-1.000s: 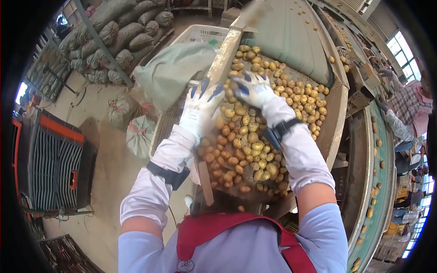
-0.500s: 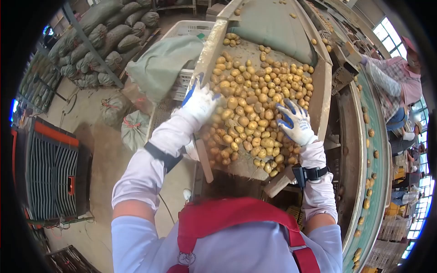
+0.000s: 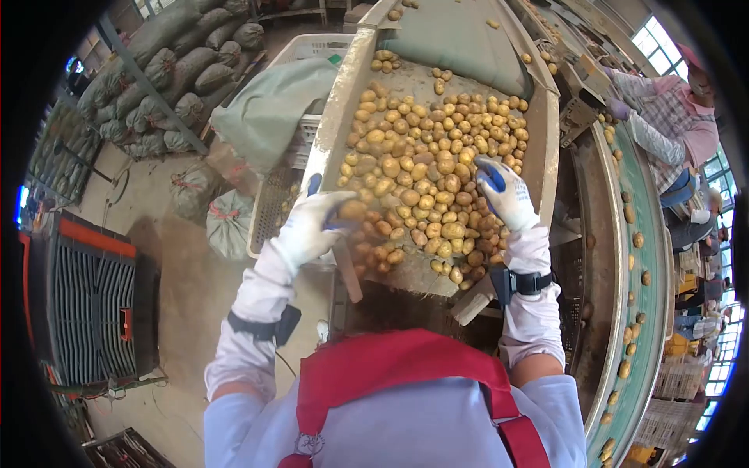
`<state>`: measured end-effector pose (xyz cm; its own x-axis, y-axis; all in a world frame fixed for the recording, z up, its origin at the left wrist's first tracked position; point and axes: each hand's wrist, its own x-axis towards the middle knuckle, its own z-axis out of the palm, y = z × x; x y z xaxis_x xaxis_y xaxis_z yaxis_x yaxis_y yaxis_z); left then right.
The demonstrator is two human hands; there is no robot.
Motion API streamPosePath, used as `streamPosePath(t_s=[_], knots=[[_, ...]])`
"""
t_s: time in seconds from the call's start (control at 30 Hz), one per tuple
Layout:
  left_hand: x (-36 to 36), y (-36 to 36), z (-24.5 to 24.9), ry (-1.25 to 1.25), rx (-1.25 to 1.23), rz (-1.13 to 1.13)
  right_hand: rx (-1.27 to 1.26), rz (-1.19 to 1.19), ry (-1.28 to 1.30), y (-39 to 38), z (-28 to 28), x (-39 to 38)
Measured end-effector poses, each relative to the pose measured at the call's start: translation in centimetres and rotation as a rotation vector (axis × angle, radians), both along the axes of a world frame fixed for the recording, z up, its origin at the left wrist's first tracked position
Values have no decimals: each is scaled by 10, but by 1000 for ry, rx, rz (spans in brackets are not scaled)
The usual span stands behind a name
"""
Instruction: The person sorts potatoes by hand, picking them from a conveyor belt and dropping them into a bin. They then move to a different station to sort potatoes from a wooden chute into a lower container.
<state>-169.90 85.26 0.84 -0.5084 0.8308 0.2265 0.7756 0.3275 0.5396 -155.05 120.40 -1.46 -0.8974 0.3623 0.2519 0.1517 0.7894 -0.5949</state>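
Observation:
Many loose yellow-brown potatoes (image 3: 437, 168) lie spread over a metal sorting trough (image 3: 324, 144). My left hand (image 3: 306, 226), in a white glove with blue on the palm side, is at the trough's left edge. Its thumb and fingers close around a potato (image 3: 353, 210), slightly blurred. My right hand (image 3: 509, 196), gloved the same way, hovers at the right side of the pile. Its fingers are curled inward and together; whatever they may hold is hidden.
A green conveyor belt (image 3: 651, 296) carrying potatoes runs along the right, with a co-worker (image 3: 679, 132) beside it. To the left stand a white crate (image 3: 269, 207) under green cloth (image 3: 273, 109), and stacked sacks (image 3: 168, 66). Wooden blocks (image 3: 474, 300) stick out at the trough's near end.
My left hand has pulled back toward me and left, now with a potato in it. The right hand's spread fingers have curled in. The view has shifted slightly.

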Motion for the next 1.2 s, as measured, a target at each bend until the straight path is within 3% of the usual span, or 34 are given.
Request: streamPosePath(t_s=[0.03, 0.07, 0.13, 0.2, 0.27, 0.33, 0.4, 0.47, 0.53, 0.57, 0.6, 0.63, 0.67, 0.7, 0.73, 0.77, 0.8, 0.83, 0.9, 0.93, 1.0, 1.07, 1.13, 1.2], knots=[[4, -7, -3, -561, 127, 74, -15, -4, -135, -5, 9, -4], [14, -9, -3, -845, 370, 81, -31, -7, -267, -17, 17, -11], [15, -4, 5, -1019, 504, 78, 165, 16, -441, -37, -3, -31], [20, 1, -9, -1082, 588, 79, 301, -45, -387, -56, -25, -39], [24, 8, -13, -1139, 676, 86, 268, -49, -333, -52, -26, -36], [17, 23, -10, -1144, 683, 90, 78, 40, -349, -32, -15, -36], [22, 37, -6, -1116, 690, 139, 142, 44, -238, -49, 7, -15], [38, 68, 8, -873, 490, 277, -23, 195, 171, -65, 11, 7], [60, 96, 27, -325, 185, -94, -1596, 252, 209, -99, 10, 27], [63, 110, 32, -148, 246, -217, -1993, 531, 365, -99, -2, 32], [57, 118, 32, -156, 246, -233, -2075, 413, 336, -87, 0, 51], [47, 123, 31, -246, 284, -209, -2042, 305, 487, -68, -10, 78], [38, 124, 29, -338, 313, -181, -1986, 410, 607, -39, -4, 103], [22, 118, 21, -376, 265, -54, -1916, 77, 720, -8, 8, 138], [4, 109, 11, -407, 218, 75, -1836, 123, 813, 15, 38, 159], [-14, 100, 5, -283, 124, 162, -1715, 52, 1011, 44, 44, 193], [-29, 92, 5, -150, 30, 254, -1838, 374, 941, 82, 45, 240], [-39, 92, 13, -66, -9, 309, -1628, 20, 1359, 134, 27, 304], [-66, 98, 18, 64, -170, 359, -1444, 19, 1833, 133, 45, 334], [-74, 108, 20, 128, -259, 308, -1263, -11, 1792, 124, 46, 334], [-82, 131, 24, 159, -500, 158, -1690, 486, 1544, 90, 40, 309], [-92, 155, -7, 343, -681, 57, -1786, 548, 1289, 74, 26, 259], [-89, 162, -13, 472, -748, 46, -1805, 476, 1228, 45, 15, 184], [-96, 165, -15, 427, -723, 62, -1548, -44, 967, 1, 30, 134]])
